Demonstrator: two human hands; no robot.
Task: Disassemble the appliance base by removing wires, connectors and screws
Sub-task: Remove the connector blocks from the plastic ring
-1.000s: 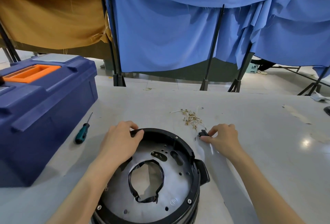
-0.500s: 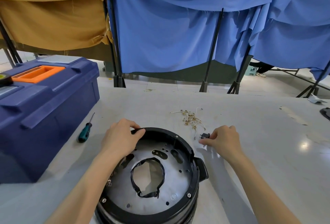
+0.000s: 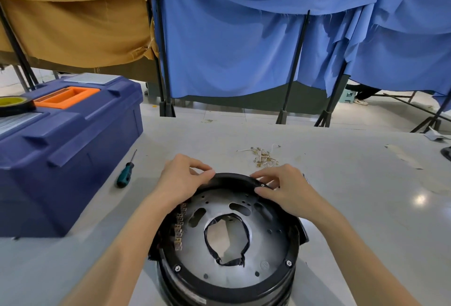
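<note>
A round black appliance base (image 3: 268,252) is seen on a grey surface (image 3: 353,208), its far rim gripped by the left hand (image 3: 181,181) and right hand (image 3: 285,189). A screwdriver (image 3: 125,172) and blue toolbox (image 3: 66,149) are seen at left, loose wires (image 3: 264,157) beyond.

Left hand (image 3: 181,181) at 11 o'clock, right hand (image 3: 288,192) at 1 o'clock, both gripping base rim (image 3: 231,178), fingers curled. Bare forearms enter from 7 and 5 o'clock.

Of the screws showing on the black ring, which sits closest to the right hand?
The far-rim screw, between thumb and forefinger of the right hand; the near-left screw and near-right screw sit on the ring's near side.
</note>
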